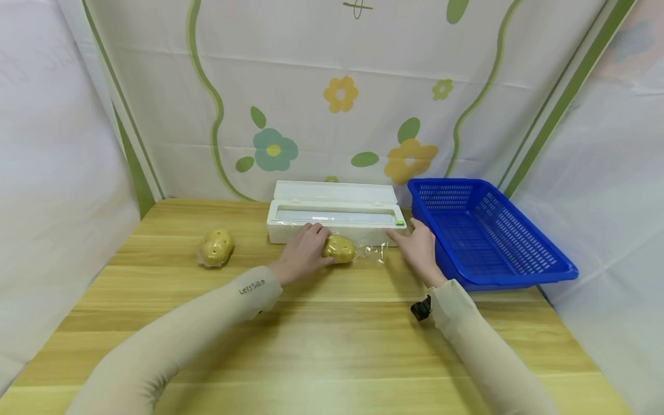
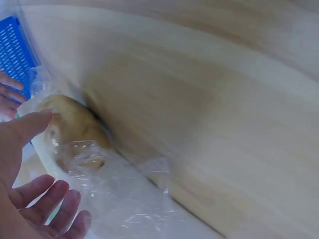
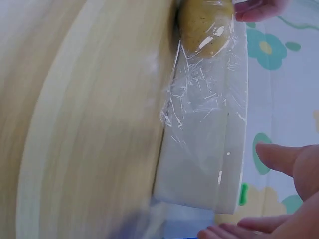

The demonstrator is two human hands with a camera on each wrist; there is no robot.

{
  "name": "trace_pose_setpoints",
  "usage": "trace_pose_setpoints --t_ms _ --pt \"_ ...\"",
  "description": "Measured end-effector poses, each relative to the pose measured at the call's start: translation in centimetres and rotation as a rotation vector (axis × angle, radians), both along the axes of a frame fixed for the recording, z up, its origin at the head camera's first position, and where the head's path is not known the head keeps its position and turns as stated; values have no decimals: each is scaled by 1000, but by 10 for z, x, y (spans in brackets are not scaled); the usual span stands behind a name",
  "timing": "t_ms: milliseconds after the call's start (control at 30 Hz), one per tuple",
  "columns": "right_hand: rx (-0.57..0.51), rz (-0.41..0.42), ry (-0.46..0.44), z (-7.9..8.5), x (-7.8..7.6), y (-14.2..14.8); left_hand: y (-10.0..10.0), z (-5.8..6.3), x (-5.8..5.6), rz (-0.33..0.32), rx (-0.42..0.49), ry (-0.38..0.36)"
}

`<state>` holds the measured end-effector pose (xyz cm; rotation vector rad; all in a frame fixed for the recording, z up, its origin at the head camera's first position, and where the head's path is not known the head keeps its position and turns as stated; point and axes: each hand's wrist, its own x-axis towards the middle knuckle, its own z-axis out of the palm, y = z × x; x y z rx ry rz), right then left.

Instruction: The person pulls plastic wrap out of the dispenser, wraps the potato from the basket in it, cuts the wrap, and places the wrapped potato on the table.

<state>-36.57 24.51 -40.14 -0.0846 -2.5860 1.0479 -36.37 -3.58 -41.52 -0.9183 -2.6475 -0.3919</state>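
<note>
A potato (image 1: 339, 249) in clear plastic film (image 1: 374, 252) lies against the front of the white cling film dispenser (image 1: 290, 231), whose lid is raised. My left hand (image 1: 306, 251) is at the potato's left side, its thumb at the potato and its fingers loosely spread in the left wrist view. Near the dispenser's right end is my right hand (image 1: 419, 248), with thumb and fingers apart and nothing between them. Loose film hangs off both ends of the potato (image 3: 205, 27). A green slider (image 1: 399, 222) sits at the dispenser's right edge.
Another film-wrapped potato (image 1: 217, 246) lies on the wooden table (image 1: 311, 346) at the left. A blue plastic basket (image 1: 519, 282) stands at the right, close to my right hand. Behind the dispenser hangs a flower-printed curtain (image 1: 311, 69).
</note>
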Motion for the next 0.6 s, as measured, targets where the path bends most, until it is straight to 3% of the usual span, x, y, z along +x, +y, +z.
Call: trace_pose_setpoints --t_ms 200,400,600 --pt "-132 -53 34 -13 -11 2 9 11 -3 -54 17 10" --pt "-167 -91 16 -20 -19 2 24 21 -8 -104 95 -5" --pt "-172 -68 33 -21 -20 3 51 36 -19 -121 212 -175"
